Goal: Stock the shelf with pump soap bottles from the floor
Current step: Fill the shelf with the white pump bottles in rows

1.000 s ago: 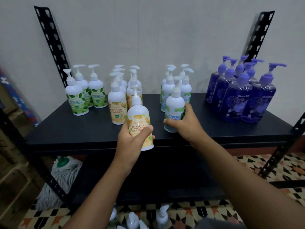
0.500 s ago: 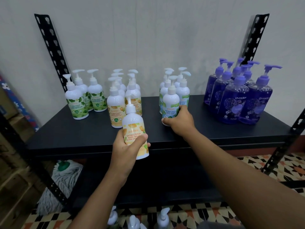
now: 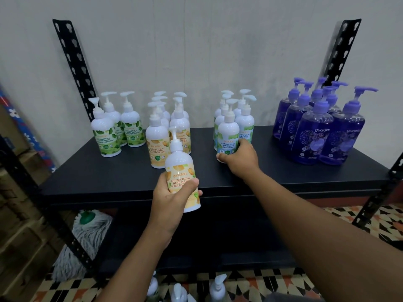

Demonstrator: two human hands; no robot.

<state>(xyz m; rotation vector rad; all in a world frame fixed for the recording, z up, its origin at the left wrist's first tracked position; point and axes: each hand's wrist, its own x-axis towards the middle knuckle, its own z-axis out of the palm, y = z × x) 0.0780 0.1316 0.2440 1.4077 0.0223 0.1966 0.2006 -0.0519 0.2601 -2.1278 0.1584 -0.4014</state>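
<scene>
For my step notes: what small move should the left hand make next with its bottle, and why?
Probably carry the held bottle forward and set it on the shelf beside the orange group. The left hand grips it in the air before the shelf edge, and its own kind stands just behind. The right hand holds a standing mint bottle.

orange bottle [image 3: 179,165] left, mint bottle [image 3: 228,136] right

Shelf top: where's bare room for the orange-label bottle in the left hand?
Bare: shelf front strip before the green group and orange group; lanes either side of the mint group. Crowded: inside the groups, and the right hand on the front mint bottle.
</scene>
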